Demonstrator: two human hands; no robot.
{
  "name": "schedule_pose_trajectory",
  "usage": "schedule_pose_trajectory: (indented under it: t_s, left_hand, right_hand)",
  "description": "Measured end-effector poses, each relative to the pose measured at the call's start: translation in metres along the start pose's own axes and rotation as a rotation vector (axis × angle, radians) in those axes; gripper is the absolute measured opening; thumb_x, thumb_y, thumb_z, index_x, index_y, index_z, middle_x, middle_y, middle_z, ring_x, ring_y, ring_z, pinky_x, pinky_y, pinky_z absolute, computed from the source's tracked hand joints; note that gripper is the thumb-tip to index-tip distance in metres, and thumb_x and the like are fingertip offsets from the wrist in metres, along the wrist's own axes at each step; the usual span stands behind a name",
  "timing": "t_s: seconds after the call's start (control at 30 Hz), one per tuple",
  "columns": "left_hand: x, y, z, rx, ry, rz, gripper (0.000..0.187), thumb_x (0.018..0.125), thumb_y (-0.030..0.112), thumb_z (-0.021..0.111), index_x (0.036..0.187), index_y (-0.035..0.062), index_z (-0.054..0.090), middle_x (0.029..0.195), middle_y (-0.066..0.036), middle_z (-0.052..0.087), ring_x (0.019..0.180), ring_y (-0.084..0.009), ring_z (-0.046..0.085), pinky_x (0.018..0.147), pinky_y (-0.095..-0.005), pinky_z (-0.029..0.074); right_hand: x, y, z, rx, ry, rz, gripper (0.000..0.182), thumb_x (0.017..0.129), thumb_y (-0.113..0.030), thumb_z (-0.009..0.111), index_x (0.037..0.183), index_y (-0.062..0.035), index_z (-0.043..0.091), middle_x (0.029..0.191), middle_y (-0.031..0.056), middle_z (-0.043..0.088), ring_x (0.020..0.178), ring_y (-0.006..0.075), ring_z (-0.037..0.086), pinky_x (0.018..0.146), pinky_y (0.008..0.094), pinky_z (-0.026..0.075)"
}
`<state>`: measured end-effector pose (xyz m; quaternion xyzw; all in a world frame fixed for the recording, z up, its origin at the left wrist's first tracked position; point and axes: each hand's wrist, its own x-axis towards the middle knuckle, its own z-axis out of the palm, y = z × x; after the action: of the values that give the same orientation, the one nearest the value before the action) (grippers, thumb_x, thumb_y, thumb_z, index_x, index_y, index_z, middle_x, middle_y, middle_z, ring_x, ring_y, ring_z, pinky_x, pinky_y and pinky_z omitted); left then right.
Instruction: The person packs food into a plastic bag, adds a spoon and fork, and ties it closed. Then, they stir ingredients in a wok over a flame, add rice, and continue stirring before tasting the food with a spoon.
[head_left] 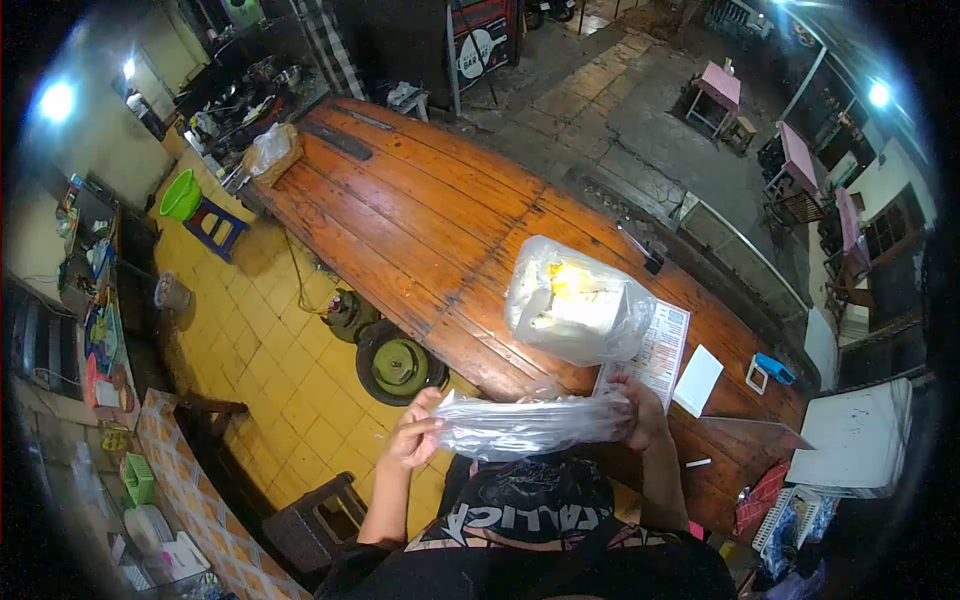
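Black shirt (550, 560) below, plastic (530, 425) held at both ends

From the head camera, the plastic is seen stretched sideways, its left end pinched by the left hand (410, 436), its right end gripped by the right hand (643, 412). It is held over the near side of the table (400, 225). Just beyond the grip, a filled bag (580, 300) is seen, its white and yellow contents unclear. Beyond the right hand, a printed sheet (664, 345) is partly covered by that bag. Farther right, a white card (698, 381) is laid, then a blue object (775, 368). Beyond the left hand, a green cylinder (400, 368) is seen below the tabletop.
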<state>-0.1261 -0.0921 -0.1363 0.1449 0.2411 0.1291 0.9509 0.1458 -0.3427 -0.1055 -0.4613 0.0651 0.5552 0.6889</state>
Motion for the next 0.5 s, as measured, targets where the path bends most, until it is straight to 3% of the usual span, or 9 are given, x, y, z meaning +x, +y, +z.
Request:
schedule_pose_trajectory:
  t_s: [0.03, 0.1, 0.13, 0.2, 0.23, 0.33, 0.4, 0.43, 0.5]
  left_hand:
    - [0.000, 0.007, 0.006, 0.301, -0.035, 0.075, 0.028, 0.075, -0.004, 0.058, 0.100, 0.0048, 0.049, 0.094, -0.015, 0.059, 0.091, -0.0224, 0.058, 0.080, -0.0396, 0.048]
    - [0.007, 0.011, -0.002, 0.591, 0.092, 0.108, 0.034, 0.071, -0.009, 0.060, 0.098, 0.0086, 0.048, 0.092, -0.009, 0.058, 0.087, -0.0172, 0.056, 0.076, -0.0323, 0.046]
    - [0.011, 0.012, -0.009, 0.774, 0.169, 0.263, 0.033, 0.071, -0.009, 0.061, 0.097, 0.0082, 0.049, 0.093, -0.007, 0.058, 0.085, -0.0157, 0.055, 0.075, -0.0299, 0.044]
    - [0.017, 0.020, -0.023, 0.970, 0.176, 0.518, 0.021, 0.072, -0.006, 0.058, 0.090, 0.0055, 0.056, 0.091, -0.003, 0.058, 0.078, -0.0139, 0.052, 0.070, -0.0250, 0.041]
    - [0.019, 0.027, -0.031, 0.976, 0.162, 0.529, 0.021, 0.072, -0.006, 0.058, 0.090, 0.0055, 0.056, 0.091, -0.003, 0.058, 0.078, -0.0139, 0.052, 0.070, -0.0250, 0.041]
    - [0.016, 0.043, -0.038, 1.352, 0.317, 0.115, 0.021, 0.074, -0.003, 0.046, 0.086, 0.0026, 0.062, 0.082, -0.006, 0.062, 0.075, -0.0147, 0.055, 0.069, -0.0249, 0.042]
    - [0.017, 0.040, -0.042, 1.406, 0.354, 0.197, 0.023, 0.073, -0.003, 0.044, 0.086, 0.0025, 0.062, 0.081, -0.006, 0.062, 0.073, -0.0149, 0.055, 0.068, -0.0252, 0.042]
    - [0.017, 0.038, -0.046, 1.449, 0.397, 0.279, 0.024, 0.072, -0.003, 0.043, 0.086, 0.0023, 0.062, 0.080, -0.006, 0.062, 0.071, -0.0152, 0.055, 0.067, -0.0255, 0.043]
    - [0.016, 0.040, -0.051, 1.528, 0.352, 0.431, 0.022, 0.077, -0.005, 0.040, 0.087, 0.0014, 0.059, 0.076, -0.002, 0.055, 0.066, -0.0105, 0.048, 0.061, -0.0253, 0.041]
  right_hand:
    - [-0.007, -0.008, 0.016, -0.003, 0.001, -0.008, 0.031, 0.082, -0.023, 0.053, 0.108, -0.0058, 0.048, 0.073, 0.0099, 0.059, 0.070, 0.0208, 0.058, 0.065, 0.0367, 0.049]
    - [-0.015, -0.021, 0.043, -1.079, 0.263, -0.172, 0.035, 0.084, -0.024, 0.055, 0.111, -0.0031, 0.047, 0.084, 0.0134, 0.056, 0.069, 0.0251, 0.060, 0.065, 0.0366, 0.050]
    - [-0.015, -0.025, 0.052, -1.079, 0.264, -0.177, 0.035, 0.084, -0.024, 0.055, 0.111, -0.0031, 0.047, 0.084, 0.0134, 0.056, 0.069, 0.0251, 0.060, 0.065, 0.0366, 0.050]
    - [-0.009, -0.032, 0.070, -1.267, 0.608, -0.943, 0.046, 0.083, -0.030, 0.058, 0.117, -0.0023, 0.044, 0.082, 0.0187, 0.057, 0.069, 0.0290, 0.059, 0.069, 0.0372, 0.047]
    - [-0.002, -0.038, 0.081, -1.258, 0.615, -0.960, 0.046, 0.083, -0.030, 0.058, 0.117, -0.0023, 0.044, 0.082, 0.0187, 0.057, 0.069, 0.0290, 0.059, 0.069, 0.0372, 0.047]
    - [0.016, -0.058, 0.108, -1.309, 0.608, -1.194, 0.048, 0.081, -0.022, 0.058, 0.122, -0.0023, 0.041, 0.087, 0.0249, 0.058, 0.076, 0.0341, 0.060, 0.072, 0.0398, 0.047]
    - [0.026, -0.064, 0.122, -0.949, 0.445, -0.825, 0.044, 0.079, -0.012, 0.055, 0.119, -0.0001, 0.043, 0.095, 0.0272, 0.058, 0.087, 0.0382, 0.059, 0.076, 0.0421, 0.046]
    - [0.035, -0.063, 0.120, -0.943, 0.441, -0.839, 0.044, 0.079, -0.012, 0.055, 0.119, -0.0001, 0.043, 0.095, 0.0272, 0.058, 0.087, 0.0382, 0.059, 0.076, 0.0421, 0.046]
    - [0.054, -0.059, 0.115, -1.260, 0.504, -1.209, 0.037, 0.077, -0.006, 0.051, 0.113, 0.0009, 0.049, 0.100, 0.0259, 0.058, 0.092, 0.0395, 0.057, 0.079, 0.0426, 0.046]
